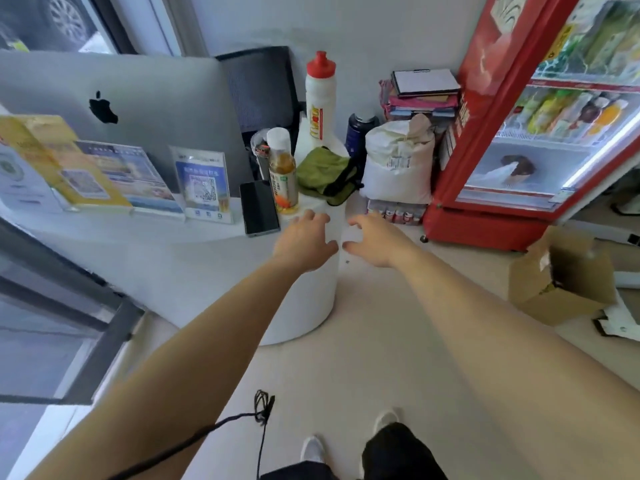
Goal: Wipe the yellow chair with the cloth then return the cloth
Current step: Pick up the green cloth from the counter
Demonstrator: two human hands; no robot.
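A green cloth [323,171] lies crumpled on the rounded end of the white counter [207,233], beside a tea bottle. My left hand [304,240] reaches toward it with fingers spread and empty, just short of the counter's edge. My right hand [372,239] is stretched out beside it, also empty with fingers apart, below and a little right of the cloth. Neither hand touches the cloth. No yellow chair is in view.
On the counter stand a tea bottle [283,171], a black phone [259,207], leaflet stands [204,185], a silver monitor [114,112] and a tall white bottle with a red cap [320,98]. A white sack [398,161], a red drinks fridge [540,126] and a cardboard box [564,275] are on the right.
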